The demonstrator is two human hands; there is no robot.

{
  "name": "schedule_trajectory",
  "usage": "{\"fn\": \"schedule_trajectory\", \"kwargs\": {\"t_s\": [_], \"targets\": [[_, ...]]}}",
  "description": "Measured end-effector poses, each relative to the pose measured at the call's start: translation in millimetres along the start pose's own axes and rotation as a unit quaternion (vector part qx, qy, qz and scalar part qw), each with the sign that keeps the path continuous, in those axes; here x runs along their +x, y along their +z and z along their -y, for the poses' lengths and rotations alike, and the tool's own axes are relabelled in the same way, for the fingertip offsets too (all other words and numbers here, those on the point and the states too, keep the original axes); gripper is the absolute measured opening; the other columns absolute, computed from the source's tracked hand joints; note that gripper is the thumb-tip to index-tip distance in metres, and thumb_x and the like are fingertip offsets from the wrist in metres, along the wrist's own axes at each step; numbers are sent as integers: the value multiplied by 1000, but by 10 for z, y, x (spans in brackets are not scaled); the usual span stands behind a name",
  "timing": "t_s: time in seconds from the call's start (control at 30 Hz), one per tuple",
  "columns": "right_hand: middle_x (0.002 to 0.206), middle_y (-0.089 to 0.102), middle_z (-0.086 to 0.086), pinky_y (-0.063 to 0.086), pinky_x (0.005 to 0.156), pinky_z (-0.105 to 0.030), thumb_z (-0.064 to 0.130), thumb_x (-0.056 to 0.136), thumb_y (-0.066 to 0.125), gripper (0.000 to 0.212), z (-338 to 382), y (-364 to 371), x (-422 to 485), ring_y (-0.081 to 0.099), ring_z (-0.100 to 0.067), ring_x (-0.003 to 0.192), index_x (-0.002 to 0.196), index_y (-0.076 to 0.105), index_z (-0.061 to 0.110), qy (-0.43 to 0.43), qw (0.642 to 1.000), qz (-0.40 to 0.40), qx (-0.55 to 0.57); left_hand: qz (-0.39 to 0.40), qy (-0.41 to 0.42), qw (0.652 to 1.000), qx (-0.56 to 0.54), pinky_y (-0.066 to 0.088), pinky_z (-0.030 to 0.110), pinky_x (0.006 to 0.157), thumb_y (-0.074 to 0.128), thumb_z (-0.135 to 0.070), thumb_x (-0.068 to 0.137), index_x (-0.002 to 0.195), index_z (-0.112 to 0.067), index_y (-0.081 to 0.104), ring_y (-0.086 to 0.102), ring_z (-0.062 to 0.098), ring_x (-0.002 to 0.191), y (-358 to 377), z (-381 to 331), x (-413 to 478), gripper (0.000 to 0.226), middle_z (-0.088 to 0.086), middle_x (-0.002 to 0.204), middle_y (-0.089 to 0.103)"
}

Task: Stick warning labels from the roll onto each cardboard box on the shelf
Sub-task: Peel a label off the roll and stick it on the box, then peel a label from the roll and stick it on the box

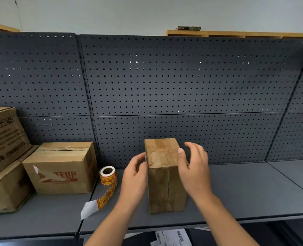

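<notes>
Both hands are up by the top of the tall brown cardboard box (166, 189). The left hand (135, 172) is against the top left edge of the box with its fingers bent. I cannot tell if it is gripping the box or only touching it. A tiny bit of white shows by its fingertips, too small to name. The right hand (194, 167) is spread wide. Its thumb tip rests on the taped top of the box, and its other fingers are in the air past the right side, holding nothing.

The box stands upright on the grey metal shelf (245, 189), near the front edge. Just to its left sits the round roll of yellow and red warning labels (108, 174). A strip of labels (104, 198) trails from the roll toward the front of the shelf and ends in plain white paper.

I think the box is light and stiff, but being tall and thin, it could tip if pushed near the top. It is best to hold it by both sides, near the top. The tape looks shiny, so fingers might slide there.

Further left, a brown box with red letters (61, 173) sits beside two stacked brown boxes (3, 137).
</notes>
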State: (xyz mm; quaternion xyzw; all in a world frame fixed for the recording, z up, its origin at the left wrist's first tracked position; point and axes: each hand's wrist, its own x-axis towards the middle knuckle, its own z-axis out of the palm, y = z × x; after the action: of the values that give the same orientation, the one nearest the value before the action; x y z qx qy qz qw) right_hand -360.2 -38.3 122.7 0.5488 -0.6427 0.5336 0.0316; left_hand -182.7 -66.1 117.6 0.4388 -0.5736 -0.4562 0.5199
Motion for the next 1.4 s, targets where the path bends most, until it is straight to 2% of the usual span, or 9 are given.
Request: {"fn": "schedule_trajectory", "kwargs": {"t_s": [0.07, 0.17, 0.3, 0.57, 0.73, 0.87, 1.1, 1.27, 1.4], "targets": [[145, 49, 5, 41, 111, -36, 61, 100, 35, 66, -168, -40, -29, 44, -12, 135, 148, 47, 18, 79, 995, 39, 36, 29, 3, 999, 35, 45, 6, 90, 50, -34, 108, 135, -37, 53, 57, -18, 111, 53, -109, 25, 26, -23, 128, 61], [148, 53, 16, 41, 115, -35, 73, 95, 41, 72, -300, -24, -150, 49, -3, 135, 153, 43, 29, 166, 962, 160, 147, 69, -34, 993, 88, 38, 26, 109, 46, -61, 103, 157, -33, 35, 47, 4, 134, 133, -83, 108, 62, -21, 140, 48], [126, 64, 36, 46, 111, -23, 54, 95, 60, 48, -333, 18, -281, 56, 14, 121, 140, 48, 41, 145, 933, 232, 231, 84, -32, 989, 121, 47, 38, 112, 43, -68, 99, 144, -40, 52, 59, 6, 128, 164, 83, 209, 54, -23, 132, 65], [160, 38, 21, 33, 122, -38, 84, 86, 51, 90, -260, 56, -61, 32, -4, 147, 160, 31, 38, 16, 981, 191, 8, 82, -175, 980, -55, 57, 51, 101, 42, -42, 110, 122, -26, 69, 73, 22, 109, 2, 249, 252, 33, 0, 111, 79], [164, 38, 10, 25, 122, -41, 89, 85, 41, 90, -80, 231, -99, 33, -19, 149, 158, 36, 38, -92, 956, 211, -184, 67, -245, 958, -136, 61, 47, 94, 43, -37, 111, 123, -17, 70, 71, 28, 113, -93, 667, 120, 36, 12, 116, 77], [146, 61, 0, 46, 108, -45, 83, 83, 47, 80, -33, 501, -286, 55, -26, 132, 145, 57, 33, -121, 934, 243, -234, -11, -181, 983, 8, 62, 41, 88, 48, -19, 110, 117, -16, 71, 70, 23, 105, -245, 954, 85, 25, 9, 113, 75], [136, 68, -3, 52, 101, -47, 78, 75, 64, 74, -84, 822, -413, 60, -28, 125, 133, 67, 31, -164, 905, 275, -281, 52, -59, 961, 264, 57, 33, 94, 56, -3, 98, 110, -30, 73, 68, 7, 102, -561, 1024, 55, 33, -13, 106, 75], [135, 68, -3, 54, 98, -46, 81, 73, 63, 77, -148, 824, -310, 61, -28, 125, 132, 67, 31, -168, 897, 285, -293, 9, 65, 895, 441, 50, 34, 98, 63, -7, 91, 130, -27, 66, 52, 15, 124, -845, 1099, 88, 44, -14, 130, 61], [146, 61, -5, 46, 107, -47, 81, 81, 48, 79, -190, 815, -297, 54, -30, 133, 142, 57, 31, -176, 895, 287, -292, -2, 89, 847, 524, 50, 36, 95, 69, -14, 89, 132, -28, 66, 55, 20, 120, -1207, 1092, 114, 46, -10, 132, 63]]}}
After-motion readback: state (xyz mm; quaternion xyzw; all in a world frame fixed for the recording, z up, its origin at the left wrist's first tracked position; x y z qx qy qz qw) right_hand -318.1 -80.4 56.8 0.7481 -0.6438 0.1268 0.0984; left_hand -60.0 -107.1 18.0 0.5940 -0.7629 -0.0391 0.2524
